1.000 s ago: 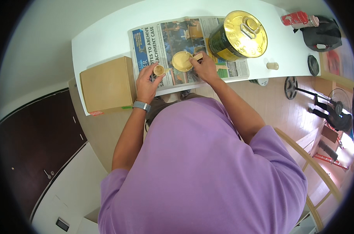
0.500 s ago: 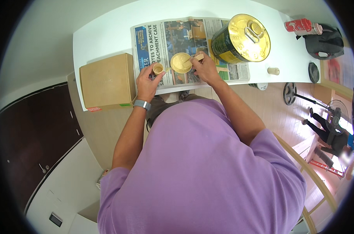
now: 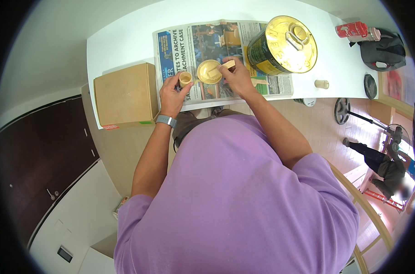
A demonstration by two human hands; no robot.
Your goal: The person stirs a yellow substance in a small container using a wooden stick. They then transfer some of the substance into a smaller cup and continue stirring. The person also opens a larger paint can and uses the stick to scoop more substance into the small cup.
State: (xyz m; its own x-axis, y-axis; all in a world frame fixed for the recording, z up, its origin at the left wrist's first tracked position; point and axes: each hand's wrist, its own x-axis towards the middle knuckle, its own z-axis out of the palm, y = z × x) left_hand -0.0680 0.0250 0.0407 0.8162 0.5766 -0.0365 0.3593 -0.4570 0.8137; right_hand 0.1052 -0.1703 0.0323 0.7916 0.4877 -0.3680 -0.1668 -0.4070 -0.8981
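Note:
My left hand [image 3: 171, 97] grips a small tan cup [image 3: 185, 78] upright, its mouth facing up and something brownish inside. Beside it on the newspaper [image 3: 184, 55] is a shallow round dish [image 3: 203, 73] coated with a pale yellow substance. My right hand [image 3: 240, 81] pinches a flat wooden stick [image 3: 229, 65]. The stick's lower end lies in the dish, against the yellow substance. Another flat wooden piece [image 3: 261, 82] rests on the newspaper to the right of my right hand.
A large gold-topped tin [image 3: 292, 45] stands behind my right hand. On the left is a closed cardboard box [image 3: 125, 96]. Further right are a small tan cylinder [image 3: 321, 84], a red bottle [image 3: 352, 30] and a dark bag [image 3: 382, 50]. Another person [image 3: 385, 169] is on the floor side, far right.
The dish has shifted slightly left and away from me. My right hand has moved left, and the stick now reaches further across the dish. The other person has changed position.

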